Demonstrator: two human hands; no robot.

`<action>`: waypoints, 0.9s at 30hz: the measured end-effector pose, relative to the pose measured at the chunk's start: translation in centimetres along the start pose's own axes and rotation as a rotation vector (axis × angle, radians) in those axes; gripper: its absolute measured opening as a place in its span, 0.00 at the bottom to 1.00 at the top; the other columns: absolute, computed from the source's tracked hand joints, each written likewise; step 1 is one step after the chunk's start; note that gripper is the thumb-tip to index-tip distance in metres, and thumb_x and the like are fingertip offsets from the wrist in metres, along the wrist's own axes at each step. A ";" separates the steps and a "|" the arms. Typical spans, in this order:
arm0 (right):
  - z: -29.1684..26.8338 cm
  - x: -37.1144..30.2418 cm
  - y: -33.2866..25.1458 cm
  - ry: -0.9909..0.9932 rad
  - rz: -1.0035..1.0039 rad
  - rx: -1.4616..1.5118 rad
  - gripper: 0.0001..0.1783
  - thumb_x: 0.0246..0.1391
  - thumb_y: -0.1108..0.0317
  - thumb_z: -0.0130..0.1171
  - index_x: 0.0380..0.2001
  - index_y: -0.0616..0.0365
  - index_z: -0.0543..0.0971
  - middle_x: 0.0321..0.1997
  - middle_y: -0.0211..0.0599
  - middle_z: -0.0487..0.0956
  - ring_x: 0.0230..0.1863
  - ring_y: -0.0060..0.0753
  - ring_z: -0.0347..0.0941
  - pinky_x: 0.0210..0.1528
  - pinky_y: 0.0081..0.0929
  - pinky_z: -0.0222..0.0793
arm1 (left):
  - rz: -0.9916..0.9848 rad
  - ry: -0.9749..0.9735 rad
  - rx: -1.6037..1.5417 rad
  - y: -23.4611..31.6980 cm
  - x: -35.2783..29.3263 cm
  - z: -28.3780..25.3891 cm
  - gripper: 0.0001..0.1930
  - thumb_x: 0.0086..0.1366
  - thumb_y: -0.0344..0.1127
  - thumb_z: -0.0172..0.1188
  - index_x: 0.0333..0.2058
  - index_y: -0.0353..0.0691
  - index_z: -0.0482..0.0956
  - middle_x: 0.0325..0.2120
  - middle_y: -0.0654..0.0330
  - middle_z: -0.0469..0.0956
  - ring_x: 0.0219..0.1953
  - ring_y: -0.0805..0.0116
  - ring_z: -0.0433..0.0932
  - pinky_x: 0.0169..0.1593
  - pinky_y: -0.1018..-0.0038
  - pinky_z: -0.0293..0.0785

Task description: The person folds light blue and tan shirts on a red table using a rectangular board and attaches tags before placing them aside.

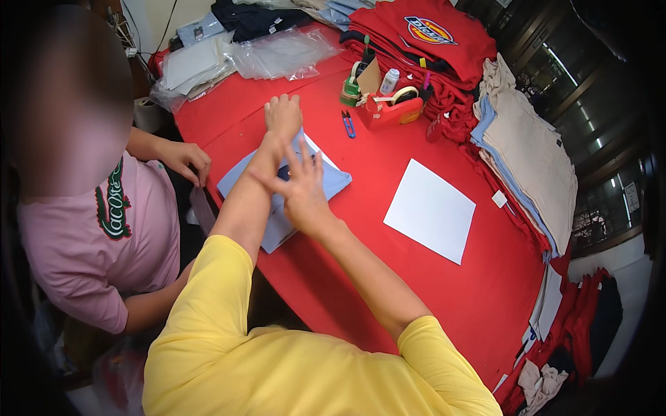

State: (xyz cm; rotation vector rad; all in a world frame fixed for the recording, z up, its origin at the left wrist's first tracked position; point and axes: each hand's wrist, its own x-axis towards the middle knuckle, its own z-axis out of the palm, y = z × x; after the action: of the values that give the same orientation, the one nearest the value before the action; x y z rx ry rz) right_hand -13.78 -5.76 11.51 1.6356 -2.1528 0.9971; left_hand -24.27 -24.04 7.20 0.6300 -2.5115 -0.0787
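Observation:
A light blue folded garment [338, 182] lies at the left edge of the red-covered table, with a white sheet [320, 151] showing at its far side. Past the garment's far edge is my left hand [282, 114], its fingers curled down and their tips hidden; I cannot make out what, if anything, they hold. My right hand [303, 197] is over the garment with fingers spread and nothing in them. It partly covers a dark patch on the cloth. My left forearm hides much of the garment.
A white sheet [430, 211] lies to the right. Blue thread snips [348, 125] and a red tape dispenser [392, 111] sit farther back. Red garments [444, 41], beige garments [520, 132] and clear plastic bags [284, 52] line the edges. At left is a person in pink [132, 243].

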 end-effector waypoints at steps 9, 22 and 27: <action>-1.7 -2.3 -2.1 -0.129 -0.094 0.186 0.39 0.38 0.86 0.50 0.50 0.31 0.79 0.73 0.45 0.50 0.73 0.62 0.38 0.66 0.69 0.35 | 0.063 0.041 -0.019 0.9 -0.1 -0.7 0.11 0.57 0.38 0.62 0.37 0.42 0.79 0.37 0.56 0.78 0.42 0.56 0.75 0.46 0.59 0.69; -10.4 -19.1 12.2 -0.087 1.232 -0.423 0.44 0.59 0.50 0.52 0.70 0.55 0.46 0.73 0.46 0.48 0.74 0.60 0.35 0.67 0.71 0.25 | 0.436 -0.214 -0.557 18.7 -7.5 0.4 0.10 0.57 0.35 0.60 0.37 0.39 0.77 0.34 0.51 0.77 0.39 0.50 0.78 0.41 0.57 0.76; -13.1 -26.3 9.5 -0.085 1.009 -0.373 0.46 0.54 0.54 0.60 0.69 0.57 0.48 0.72 0.44 0.52 0.74 0.52 0.38 0.71 0.60 0.25 | 0.428 -0.314 -0.598 24.6 -14.5 2.1 0.22 0.56 0.41 0.66 0.46 0.36 0.73 0.45 0.50 0.71 0.47 0.51 0.72 0.49 0.58 0.73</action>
State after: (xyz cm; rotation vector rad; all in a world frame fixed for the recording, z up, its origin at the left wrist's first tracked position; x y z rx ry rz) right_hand -16.37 23.62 2.39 0.3664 -3.0224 0.6289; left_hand -25.00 4.25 2.76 -0.1763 -2.6564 -0.7832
